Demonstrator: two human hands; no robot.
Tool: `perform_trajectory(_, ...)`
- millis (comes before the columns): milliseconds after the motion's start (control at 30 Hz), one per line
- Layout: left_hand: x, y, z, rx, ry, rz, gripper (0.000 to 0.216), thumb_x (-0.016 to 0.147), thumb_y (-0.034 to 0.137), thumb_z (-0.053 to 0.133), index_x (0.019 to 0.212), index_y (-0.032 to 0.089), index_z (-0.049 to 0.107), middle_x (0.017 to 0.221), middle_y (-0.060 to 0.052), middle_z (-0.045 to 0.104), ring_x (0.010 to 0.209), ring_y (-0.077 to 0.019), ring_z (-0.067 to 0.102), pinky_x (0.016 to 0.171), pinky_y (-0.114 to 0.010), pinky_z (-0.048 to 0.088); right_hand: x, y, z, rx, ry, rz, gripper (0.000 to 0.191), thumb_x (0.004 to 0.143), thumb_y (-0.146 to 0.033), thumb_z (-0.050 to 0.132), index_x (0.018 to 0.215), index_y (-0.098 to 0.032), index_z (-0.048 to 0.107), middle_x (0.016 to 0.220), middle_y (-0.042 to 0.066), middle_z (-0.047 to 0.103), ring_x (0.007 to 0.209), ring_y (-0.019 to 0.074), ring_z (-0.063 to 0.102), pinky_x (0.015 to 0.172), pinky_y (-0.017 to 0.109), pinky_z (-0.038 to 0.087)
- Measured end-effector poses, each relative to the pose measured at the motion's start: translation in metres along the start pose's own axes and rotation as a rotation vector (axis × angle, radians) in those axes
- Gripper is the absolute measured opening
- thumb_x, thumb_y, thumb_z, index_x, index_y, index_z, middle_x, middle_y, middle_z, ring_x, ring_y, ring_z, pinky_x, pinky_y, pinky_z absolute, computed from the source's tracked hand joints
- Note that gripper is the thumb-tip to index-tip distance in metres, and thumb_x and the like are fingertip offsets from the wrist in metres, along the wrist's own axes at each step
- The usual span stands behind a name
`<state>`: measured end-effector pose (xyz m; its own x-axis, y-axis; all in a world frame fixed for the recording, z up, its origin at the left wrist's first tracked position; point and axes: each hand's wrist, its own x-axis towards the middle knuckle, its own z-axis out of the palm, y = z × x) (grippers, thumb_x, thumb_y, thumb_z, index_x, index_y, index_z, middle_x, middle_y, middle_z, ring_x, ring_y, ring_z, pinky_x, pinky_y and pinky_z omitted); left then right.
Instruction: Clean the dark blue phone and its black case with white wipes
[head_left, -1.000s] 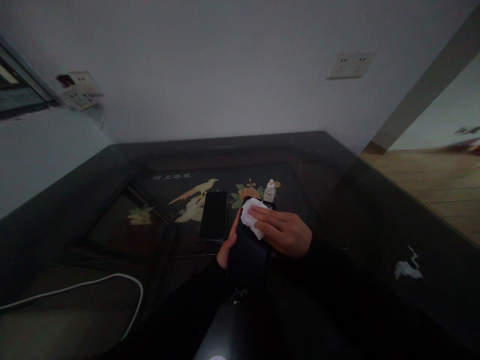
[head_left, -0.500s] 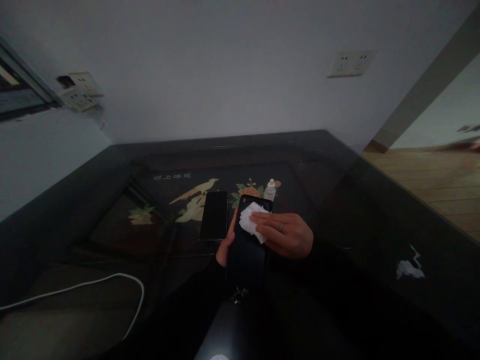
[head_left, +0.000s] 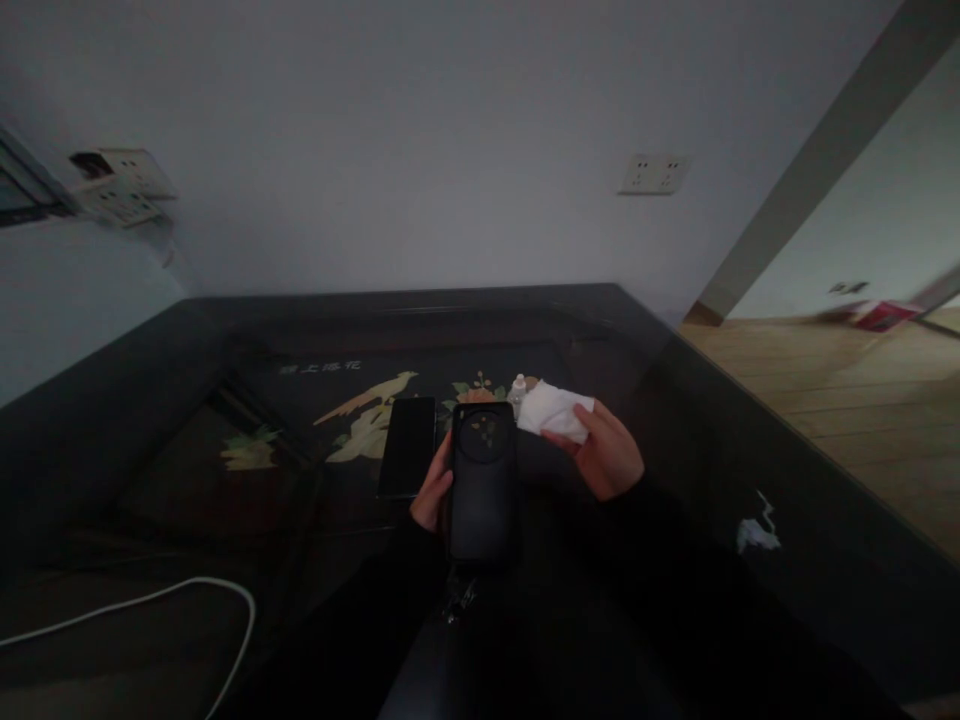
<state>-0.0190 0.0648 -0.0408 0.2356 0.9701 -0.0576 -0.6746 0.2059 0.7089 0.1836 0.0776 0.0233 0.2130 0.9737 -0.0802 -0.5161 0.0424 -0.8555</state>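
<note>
My left hand grips a black phone case by its left edge and holds it up over the table. Flower colours show through the round camera opening near the case's top. A charm hangs at its lower end. To the right of the case, my right hand pinches a folded white tissue between thumb and fingers, apart from the case. Just left of the case, a black phone lies on the table with its dark face up. Behind the tissue stands a small clear bottle with a white cap, partly hidden.
The dark glossy table bears a bird-and-flower picture and meets the wall at its far edge. A crumpled tissue lies at the right. A white cable curves across the left front. Wall sockets are above.
My right hand has lifted the tissue off the phone case and moved it right. The case's camera opening is now uncovered. My left hand keeps its hold, and the view has shifted slightly.
</note>
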Motion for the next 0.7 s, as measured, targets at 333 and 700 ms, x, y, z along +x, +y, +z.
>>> perform_trajectory(333,-0.009,0.005,-0.003,-0.174,-0.037,-0.27,0.036,0.075,0.041,0.055,0.109,0.027,0.055,0.086,-0.002,0.062,0.06,-0.0127,0.055,0.047,-0.024,0.042,-0.024,0.014,-0.005,0.181,-0.035,0.277,0.012,0.07,-0.012,0.062,0.081,-0.016,0.065,0.086,0.003,0.071,0.081,0.0166,0.066,0.07,0.03,0.059)
perform_trajectory(700,-0.026,0.011,0.008,-0.437,-0.147,-0.447,0.059,0.077,0.06,0.043,0.12,0.019,0.049,0.121,-0.01,0.054,0.097,-0.0234,0.054,0.08,-0.047,0.045,-0.029,0.023,-0.006,0.121,-0.087,0.176,0.011,0.064,-0.023,0.072,0.073,-0.017,0.068,0.082,0.002,0.072,0.08,0.0181,0.066,0.076,0.037,0.057)
